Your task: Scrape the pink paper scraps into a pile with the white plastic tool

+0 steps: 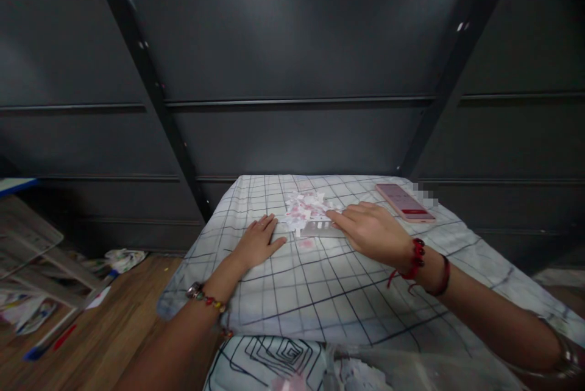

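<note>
My left hand [259,243] lies flat on the white checked cloth [292,287], fingers spread, just left of a heap of small white and pink paper scraps [305,207]. My right hand [371,229] is closed on the right end of a flat silvery-grey strip [320,230]. That strip rests along the near edge of the heap, touching some scraps. Its exact kind is unclear, and my fingers hide its right end. A faint pink patch [306,243] shows on the cloth just in front of the strip.
A pink-edged phone [404,202] lies at the table's back right, its screen lit. Dark metal panels [297,141] rise behind the table. At my lap is a clear plastic bag [365,373] with white pieces inside. A stool-like frame [36,251] stands left on the wooden floor.
</note>
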Motion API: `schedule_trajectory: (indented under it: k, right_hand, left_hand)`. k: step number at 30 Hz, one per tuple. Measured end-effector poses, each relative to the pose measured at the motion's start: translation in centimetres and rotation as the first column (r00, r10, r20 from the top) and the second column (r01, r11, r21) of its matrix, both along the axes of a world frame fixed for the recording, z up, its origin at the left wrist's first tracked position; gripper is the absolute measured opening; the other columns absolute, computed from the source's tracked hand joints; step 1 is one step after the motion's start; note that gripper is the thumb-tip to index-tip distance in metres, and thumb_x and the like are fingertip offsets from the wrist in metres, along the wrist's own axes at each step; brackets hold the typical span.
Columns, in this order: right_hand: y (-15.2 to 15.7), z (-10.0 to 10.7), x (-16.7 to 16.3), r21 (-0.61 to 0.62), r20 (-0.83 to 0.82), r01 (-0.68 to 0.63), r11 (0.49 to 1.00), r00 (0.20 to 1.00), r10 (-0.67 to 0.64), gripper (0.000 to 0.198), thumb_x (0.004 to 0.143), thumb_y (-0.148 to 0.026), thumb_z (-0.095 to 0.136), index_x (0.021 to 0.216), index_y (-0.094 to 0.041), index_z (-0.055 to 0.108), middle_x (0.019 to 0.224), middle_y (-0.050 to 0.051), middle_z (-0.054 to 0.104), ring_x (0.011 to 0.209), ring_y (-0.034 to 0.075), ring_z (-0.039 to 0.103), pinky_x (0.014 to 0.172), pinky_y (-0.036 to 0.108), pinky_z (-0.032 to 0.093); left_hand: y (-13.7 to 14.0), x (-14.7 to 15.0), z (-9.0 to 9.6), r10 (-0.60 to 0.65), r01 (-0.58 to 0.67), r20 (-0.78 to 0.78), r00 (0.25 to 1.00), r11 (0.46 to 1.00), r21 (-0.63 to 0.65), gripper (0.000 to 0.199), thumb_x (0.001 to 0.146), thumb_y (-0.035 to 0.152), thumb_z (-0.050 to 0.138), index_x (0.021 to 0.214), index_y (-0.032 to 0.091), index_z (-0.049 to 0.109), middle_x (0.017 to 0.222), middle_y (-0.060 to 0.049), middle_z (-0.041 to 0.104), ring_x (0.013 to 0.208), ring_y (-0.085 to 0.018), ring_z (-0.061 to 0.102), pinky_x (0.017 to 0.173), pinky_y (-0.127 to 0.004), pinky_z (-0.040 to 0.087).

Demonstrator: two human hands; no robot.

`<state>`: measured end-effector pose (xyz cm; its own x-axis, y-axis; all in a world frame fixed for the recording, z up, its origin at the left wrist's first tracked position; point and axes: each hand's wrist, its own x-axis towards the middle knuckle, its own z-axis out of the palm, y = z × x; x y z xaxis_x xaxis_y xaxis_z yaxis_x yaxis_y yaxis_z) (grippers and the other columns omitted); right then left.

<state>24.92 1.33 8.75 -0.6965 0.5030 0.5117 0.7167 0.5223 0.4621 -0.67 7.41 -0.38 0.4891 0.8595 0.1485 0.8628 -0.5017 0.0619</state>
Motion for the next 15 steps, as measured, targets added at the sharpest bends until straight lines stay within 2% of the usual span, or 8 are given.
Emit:
schedule_trajectory:
  k: [8,12,15]
  right_hand:
    - [-0.01,-0.23,-0.5,-0.038,0.021,-0.014,0.999,1.0,0.015,0.02,0.08,-0.011,0.046,0.093,-0.014,0.061,0.062,0.002,0.062,0.059,0.013,0.051,0.058,0.027,0.03]
    - [-0.22,0.02,-0.32,0.011,-0.017,-0.052,0.999,0.998,0.052,0.022,0.083,-0.014,0.043,0.094,-0.013,0.062,0.06,0.002,0.061,0.058,0.013,0.051,0.057,0.027,0.03]
    - [-0.68,0.34,0.08,0.001,-0.047,-0.043,0.999,0.998,0.043,0.023,0.085,-0.018,0.041,0.093,-0.015,0.062,0.061,0.002,0.062,0.058,0.013,0.052,0.057,0.027,0.032]
  left_hand:
    - [0.08,0.01,0.0,0.012,-0.012,0.007,1.0,1.0,-0.017,0.061,0.088,0.05,0.035,0.132,0.007,0.035,0.14,-0.016,0.03,0.129,-0.027,0.025,0.103,-0.038,0.022]
    - [-0.03,-0.05,0.03,0.012,-0.012,0.018,1.0,1.0,-0.012,0.06,0.089,0.05,0.035,0.131,0.008,0.036,0.14,-0.015,0.031,0.129,-0.027,0.026,0.103,-0.039,0.022]
    - [-0.15,-0.08,0.15,-0.001,0.001,0.021,1.0,1.0,-0.002,0.057,0.089,0.048,0.036,0.13,0.008,0.037,0.14,-0.016,0.031,0.128,-0.027,0.027,0.103,-0.037,0.022]
